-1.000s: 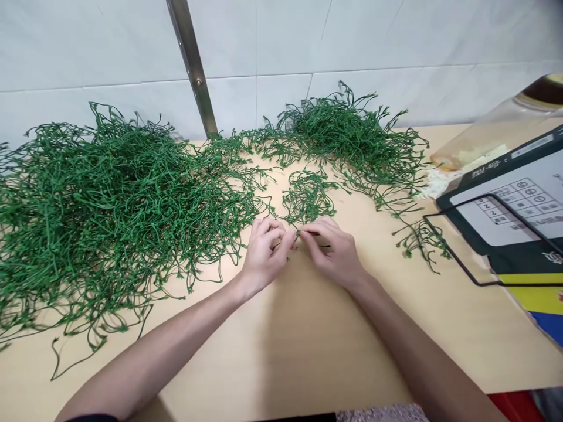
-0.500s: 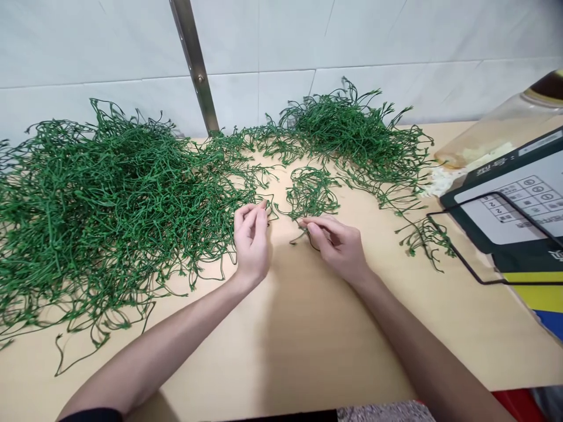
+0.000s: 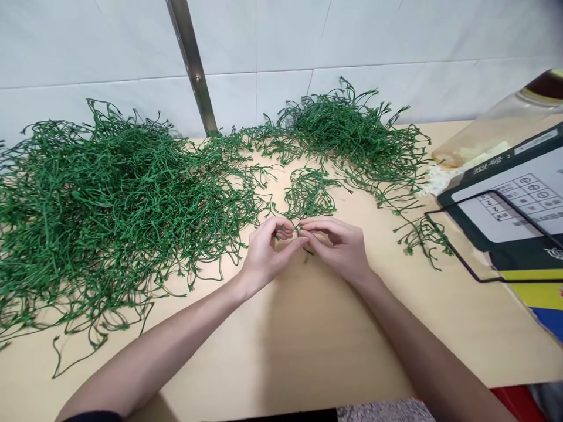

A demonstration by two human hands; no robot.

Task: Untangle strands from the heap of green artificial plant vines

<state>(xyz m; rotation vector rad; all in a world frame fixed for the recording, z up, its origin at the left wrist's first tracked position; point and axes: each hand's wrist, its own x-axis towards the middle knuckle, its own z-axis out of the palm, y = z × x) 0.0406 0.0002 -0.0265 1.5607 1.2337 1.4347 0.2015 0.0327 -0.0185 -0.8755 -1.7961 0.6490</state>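
My left hand [image 3: 266, 252] and my right hand [image 3: 338, 246] meet at the middle of a pale wooden table [image 3: 308, 340], fingertips pinched together on a thin green plastic stem [image 3: 304, 234]. Just beyond the fingertips lies a small cluster of the same green stems [image 3: 310, 193]. A large tangled heap of green stems [image 3: 101, 199] fills the table's left side. A smaller heap [image 3: 352, 135] sits at the back, right of centre.
A metal bar [image 3: 193, 64] leans against the white tiled wall. At the right lie a dark printed card [image 3: 519, 205], a black wire frame [image 3: 479, 246] and a clear plastic bag with pale bits [image 3: 479, 146]. A loose sprig [image 3: 422, 234] lies near the frame.
Half a second ago my left hand was apart, near the big heap's edge. It has come back to my right hand, and both now pinch at the same stem.
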